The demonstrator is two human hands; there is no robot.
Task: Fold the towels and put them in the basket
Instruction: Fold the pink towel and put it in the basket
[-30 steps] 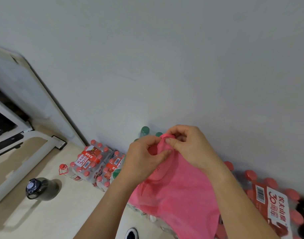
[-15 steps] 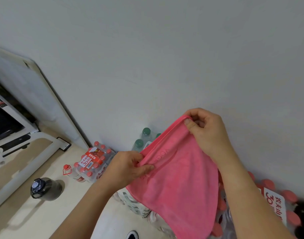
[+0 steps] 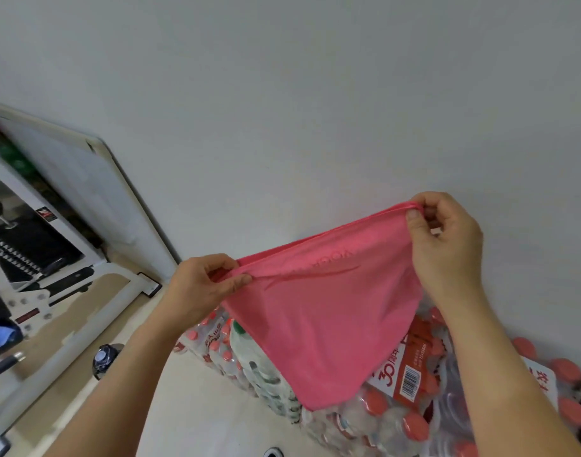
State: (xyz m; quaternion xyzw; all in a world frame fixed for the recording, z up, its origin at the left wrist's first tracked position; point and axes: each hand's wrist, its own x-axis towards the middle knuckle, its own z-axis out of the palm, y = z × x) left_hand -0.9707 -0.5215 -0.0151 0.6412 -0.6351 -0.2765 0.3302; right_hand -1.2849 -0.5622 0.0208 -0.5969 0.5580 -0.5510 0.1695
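We held the pink towel (image 3: 322,311) up before the wall (image 3: 315,94), our left hand (image 3: 200,288) pinching its lower top corner and our right hand (image 3: 447,242) pinching the higher one, the cloth hanging over the shrink-wrapped water bottles (image 3: 397,420).

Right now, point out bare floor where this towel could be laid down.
Bare floor lies between the dark flask and the water-bottle packs. Crowded along the wall, where packs sit under the towel, and left by the white frame.
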